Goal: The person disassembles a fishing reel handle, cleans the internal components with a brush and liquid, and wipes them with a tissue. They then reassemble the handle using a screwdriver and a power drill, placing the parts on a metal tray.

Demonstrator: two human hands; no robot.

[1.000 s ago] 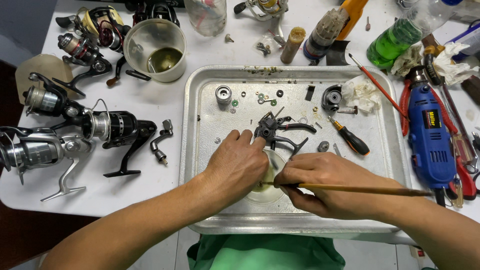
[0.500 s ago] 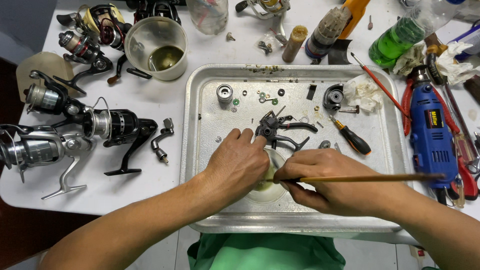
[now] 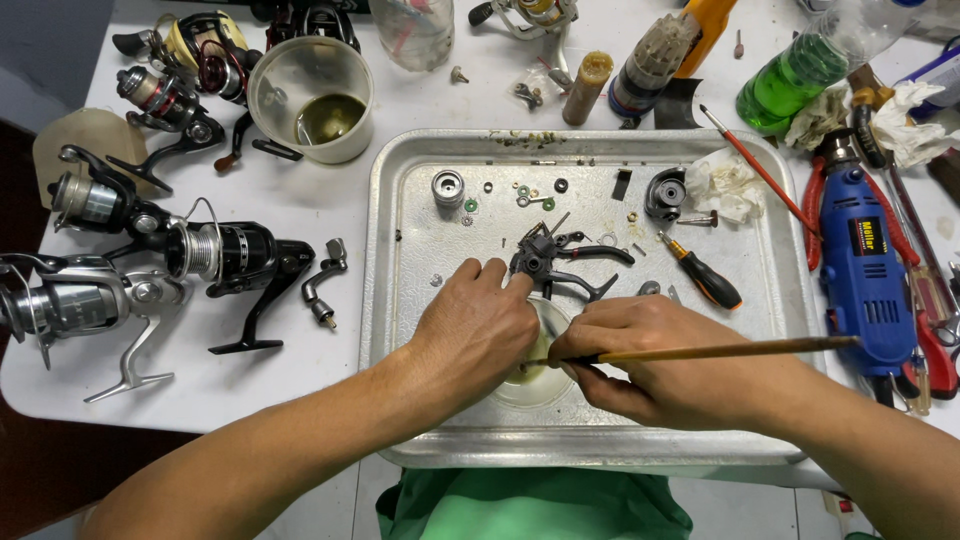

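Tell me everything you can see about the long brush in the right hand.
The brush has a thin, straight wooden-looking handle, brownish yellow. It lies almost level, handle end pointing right, over the metal tray. The right hand pinches it near the tip end. The tip points into a small round dish; the bristles are hidden by the hands.

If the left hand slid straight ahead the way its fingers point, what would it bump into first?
Most likely the dark reel body on the metal tray: the left hand points up and slightly right, and its fingertips already sit right at that part. Height is hard to judge.
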